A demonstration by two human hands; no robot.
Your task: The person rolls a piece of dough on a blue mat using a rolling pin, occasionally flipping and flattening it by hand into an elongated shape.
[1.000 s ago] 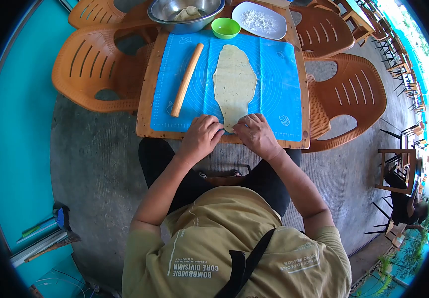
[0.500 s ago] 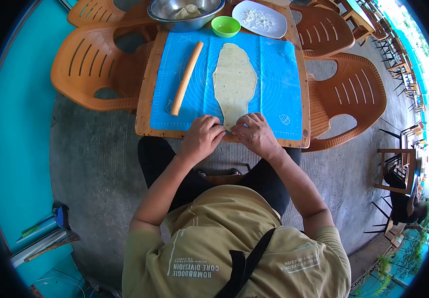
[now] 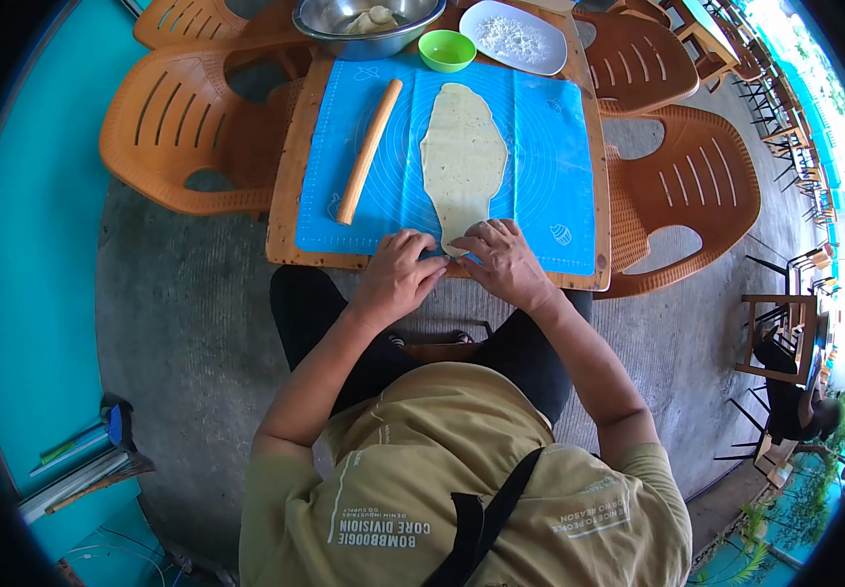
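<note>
A long flat sheet of rolled-out dough (image 3: 464,157) lies on the blue baking mat (image 3: 552,166), narrowing toward the table's near edge. At the left side of that narrow end is my left hand (image 3: 401,282), its fingers curled and its thumb and fingertips pinched at the dough's edge. My right hand (image 3: 509,264) bends over the right side of the same end, fingertips pressed on the dough. The dough under the fingers is partly hidden. Left of the sheet, a wooden rolling pin (image 3: 370,152) rests at a slant on the mat, touched by neither hand.
Along the table's far side stand a metal bowl (image 3: 369,44) with dough inside, a green bowl (image 3: 446,52) and a white plate (image 3: 512,37) of white crumbly food. Orange chairs (image 3: 183,127) flank the wooden table (image 3: 284,230). A person in dark clothes (image 3: 794,406) is far right.
The fingertips have shifted slightly at the dough's near end, and more of that end shows between my hands. The rolling pin and bowls stay in place.
</note>
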